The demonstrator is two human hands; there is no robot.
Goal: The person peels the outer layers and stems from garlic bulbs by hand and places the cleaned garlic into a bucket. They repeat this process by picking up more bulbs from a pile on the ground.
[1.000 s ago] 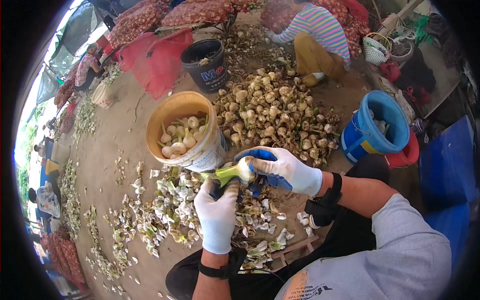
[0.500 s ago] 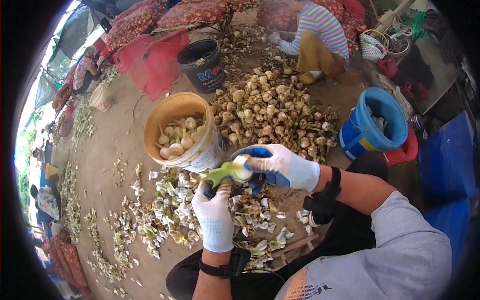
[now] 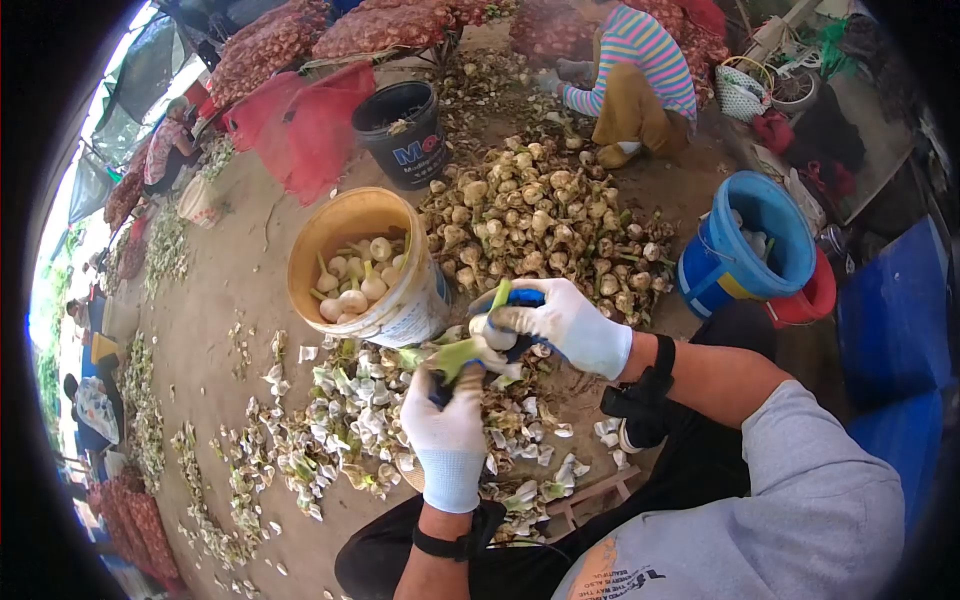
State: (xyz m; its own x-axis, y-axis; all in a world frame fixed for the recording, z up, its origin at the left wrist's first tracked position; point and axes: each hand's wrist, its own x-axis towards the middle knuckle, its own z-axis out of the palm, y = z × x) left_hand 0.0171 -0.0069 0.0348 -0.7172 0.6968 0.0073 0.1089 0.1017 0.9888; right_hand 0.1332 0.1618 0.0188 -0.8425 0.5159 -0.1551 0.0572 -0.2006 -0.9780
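Observation:
My right hand, in a white glove with blue on the palm side, holds a pale garlic bulb whose short green stem points up. My left hand, gloved likewise, is closed on a green and white leafy peel just left of the bulb. The two hands are close together over a scatter of peels on the ground. Beyond them stands a yellowish bucket with peeled white bulbs inside. A large heap of unpeeled garlic lies behind the right hand.
A blue bucket stands at the right beside a red basin. Behind are a black bucket, red netting and filled net sacks. A person in a striped top crouches beyond the heap.
The bulb's green stem now points up in my right hand, and leafy peel has come away towards my left hand. My left hand has shifted slightly right.

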